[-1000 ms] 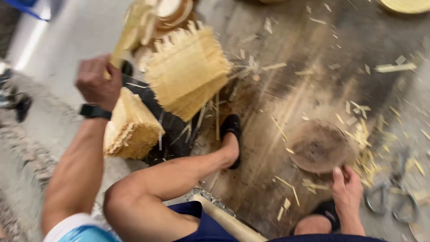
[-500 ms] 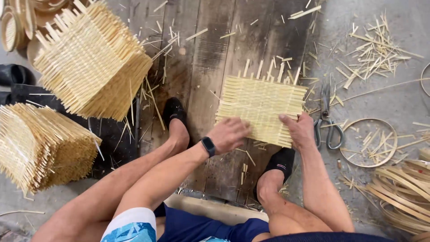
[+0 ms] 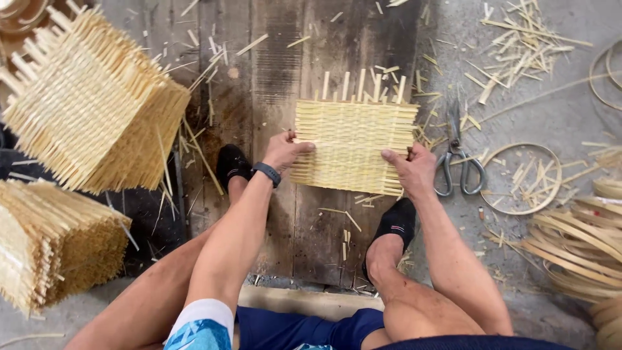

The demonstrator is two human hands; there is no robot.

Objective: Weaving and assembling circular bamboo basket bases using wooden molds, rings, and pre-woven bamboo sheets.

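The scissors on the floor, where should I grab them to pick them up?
By the two loop handles of the scissors, coming from the near side, beside the right hand. They lie flat on the floor with the loops pointing toward the person and the blades pointing away, so fingers probably slip into the loops well clear of the sharp end.

I am looking down at a dark, worn wooden board (image 3: 304,214) lying on a grey concrete floor (image 3: 551,110); pale bamboo offcuts (image 3: 518,32) are littering both under even light.
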